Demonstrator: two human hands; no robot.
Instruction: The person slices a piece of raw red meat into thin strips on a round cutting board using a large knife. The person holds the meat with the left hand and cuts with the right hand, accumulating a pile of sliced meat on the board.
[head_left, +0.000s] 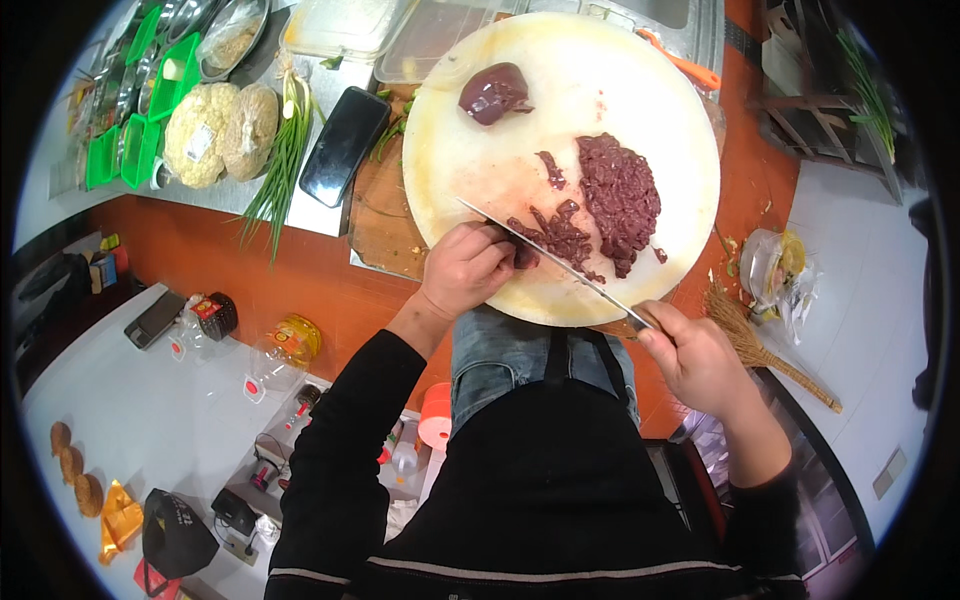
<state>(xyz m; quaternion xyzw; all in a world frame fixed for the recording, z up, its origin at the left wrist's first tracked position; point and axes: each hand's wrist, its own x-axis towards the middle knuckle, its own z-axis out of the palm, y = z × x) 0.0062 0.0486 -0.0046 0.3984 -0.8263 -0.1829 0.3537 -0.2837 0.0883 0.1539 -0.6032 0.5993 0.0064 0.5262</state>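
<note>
A large round white cutting board (480, 165) lies before me. My right hand (686, 352) grips the handle of a kitchen knife (559, 262), whose blade points to the upper left across the board's near part. With curled fingers my left hand (466, 264) holds a piece of dark red meat (526, 257), perhaps liver, against the board beside the blade. Small cut bits (559, 234) lie just beyond the knife. Right of them is a bigger pile of sliced dark meat (619, 199). One glossy uncut piece (495, 93) rests at the board's upper left.
Left of the board are a black smartphone (345, 146), green onions (283, 154), a cauliflower (196, 135) and green baskets (174, 79). An orange-handled tool (686, 64) lies behind its upper right edge. A wooden board (382, 225) is underneath. A straw brush (772, 352) is at lower right.
</note>
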